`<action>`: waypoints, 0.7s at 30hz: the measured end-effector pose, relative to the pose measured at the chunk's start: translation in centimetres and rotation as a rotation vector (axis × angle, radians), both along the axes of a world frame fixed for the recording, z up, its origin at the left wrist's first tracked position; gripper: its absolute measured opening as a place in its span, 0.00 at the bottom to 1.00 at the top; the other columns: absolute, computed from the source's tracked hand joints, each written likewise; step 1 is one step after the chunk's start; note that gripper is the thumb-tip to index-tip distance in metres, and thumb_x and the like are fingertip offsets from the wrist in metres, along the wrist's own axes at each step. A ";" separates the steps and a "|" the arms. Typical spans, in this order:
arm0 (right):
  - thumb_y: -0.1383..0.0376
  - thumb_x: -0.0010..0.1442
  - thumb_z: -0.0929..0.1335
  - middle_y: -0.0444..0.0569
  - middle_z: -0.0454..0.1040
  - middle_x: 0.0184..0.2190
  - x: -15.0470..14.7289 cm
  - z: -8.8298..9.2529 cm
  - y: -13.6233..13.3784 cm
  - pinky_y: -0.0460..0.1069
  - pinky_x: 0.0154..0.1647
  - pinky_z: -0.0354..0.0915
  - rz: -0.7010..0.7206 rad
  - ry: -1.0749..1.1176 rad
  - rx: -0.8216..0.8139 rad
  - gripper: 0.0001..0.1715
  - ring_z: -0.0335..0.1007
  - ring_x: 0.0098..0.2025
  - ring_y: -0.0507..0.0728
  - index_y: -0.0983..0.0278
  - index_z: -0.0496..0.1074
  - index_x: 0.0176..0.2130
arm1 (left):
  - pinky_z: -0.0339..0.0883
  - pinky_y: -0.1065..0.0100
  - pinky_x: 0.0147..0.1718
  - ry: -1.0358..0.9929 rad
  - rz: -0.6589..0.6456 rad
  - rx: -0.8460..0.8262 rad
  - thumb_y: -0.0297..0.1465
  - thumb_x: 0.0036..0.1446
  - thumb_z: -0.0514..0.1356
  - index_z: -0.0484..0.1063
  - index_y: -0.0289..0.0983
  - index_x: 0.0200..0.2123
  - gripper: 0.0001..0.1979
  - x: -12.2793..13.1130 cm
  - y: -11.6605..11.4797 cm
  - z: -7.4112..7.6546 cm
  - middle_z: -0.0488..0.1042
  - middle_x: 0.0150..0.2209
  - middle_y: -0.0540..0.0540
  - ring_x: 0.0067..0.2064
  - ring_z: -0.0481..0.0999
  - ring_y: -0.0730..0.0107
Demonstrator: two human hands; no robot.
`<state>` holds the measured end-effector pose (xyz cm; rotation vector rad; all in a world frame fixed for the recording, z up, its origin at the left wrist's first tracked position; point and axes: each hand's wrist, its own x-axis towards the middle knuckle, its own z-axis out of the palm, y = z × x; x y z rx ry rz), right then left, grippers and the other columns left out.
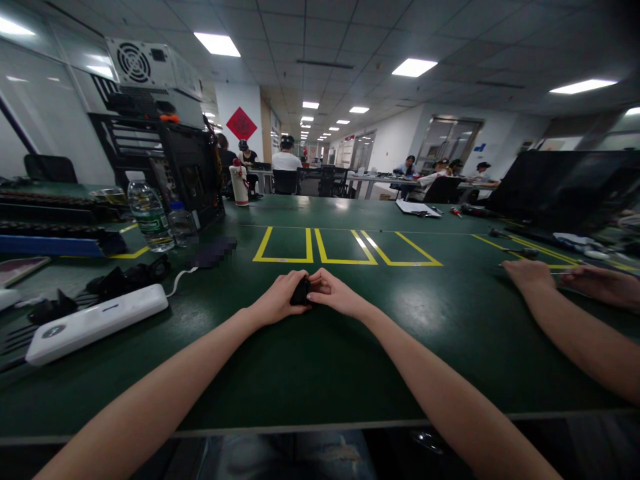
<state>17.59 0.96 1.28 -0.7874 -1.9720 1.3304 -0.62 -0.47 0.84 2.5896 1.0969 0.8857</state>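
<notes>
A small black block-like object is held low over the green table, or rests on it; I cannot tell which. My left hand is closed around its left side, thumb below and fingers above. From the right, my right hand is closed with its fingertips on the object's right side. The fingers hide much of the object, so its exact kind does not show. Just beyond my hands, yellow tape outlines mark the table.
At left lie a white power strip, dark cables, a water bottle and an open computer case. A co-worker's hands work at the right, near a dark monitor. A clipboard with paper lies at the far side.
</notes>
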 end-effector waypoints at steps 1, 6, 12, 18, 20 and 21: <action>0.64 0.48 0.68 0.46 0.64 0.40 0.0 0.1 -0.1 0.54 0.46 0.61 0.020 0.015 -0.001 0.18 0.62 0.45 0.54 0.63 0.59 0.38 | 0.57 0.57 0.46 -0.002 0.000 -0.002 0.32 0.44 0.61 0.53 0.40 0.49 0.29 0.0 0.0 0.0 0.63 0.45 0.43 0.45 0.64 0.59; 0.63 0.51 0.65 0.45 0.64 0.38 -0.1 0.4 -0.5 0.54 0.46 0.62 0.016 0.029 0.022 0.13 0.63 0.43 0.53 0.63 0.60 0.37 | 0.57 0.57 0.46 -0.010 -0.008 -0.006 0.32 0.43 0.62 0.54 0.40 0.49 0.29 0.0 0.1 -0.1 0.63 0.45 0.43 0.45 0.65 0.59; 0.63 0.51 0.65 0.47 0.63 0.40 -0.3 0.0 0.0 0.55 0.46 0.61 -0.055 0.002 0.037 0.15 0.62 0.44 0.54 0.63 0.60 0.40 | 0.58 0.57 0.45 -0.006 -0.004 -0.005 0.33 0.44 0.62 0.53 0.39 0.50 0.30 -0.1 0.1 -0.1 0.62 0.46 0.43 0.46 0.64 0.59; 0.64 0.51 0.66 0.49 0.63 0.41 -0.2 -0.1 0.0 0.55 0.48 0.59 -0.028 -0.012 0.022 0.17 0.61 0.46 0.55 0.64 0.60 0.41 | 0.58 0.57 0.44 -0.005 0.013 -0.006 0.33 0.43 0.62 0.53 0.39 0.49 0.30 -0.1 0.1 -0.1 0.63 0.45 0.43 0.45 0.64 0.59; 0.64 0.49 0.67 0.48 0.64 0.41 -0.1 0.0 -0.1 0.55 0.48 0.60 0.006 0.006 0.025 0.18 0.62 0.46 0.54 0.64 0.60 0.40 | 0.59 0.57 0.44 0.003 0.012 -0.008 0.33 0.44 0.61 0.53 0.39 0.49 0.29 0.0 0.1 -0.1 0.63 0.45 0.43 0.44 0.65 0.59; 0.65 0.48 0.68 0.47 0.64 0.40 -0.1 0.0 -0.1 0.55 0.48 0.60 0.019 0.014 0.024 0.19 0.62 0.45 0.54 0.63 0.60 0.40 | 0.59 0.57 0.43 0.006 0.010 -0.008 0.32 0.44 0.61 0.53 0.39 0.49 0.29 0.0 0.1 -0.1 0.63 0.45 0.43 0.44 0.65 0.59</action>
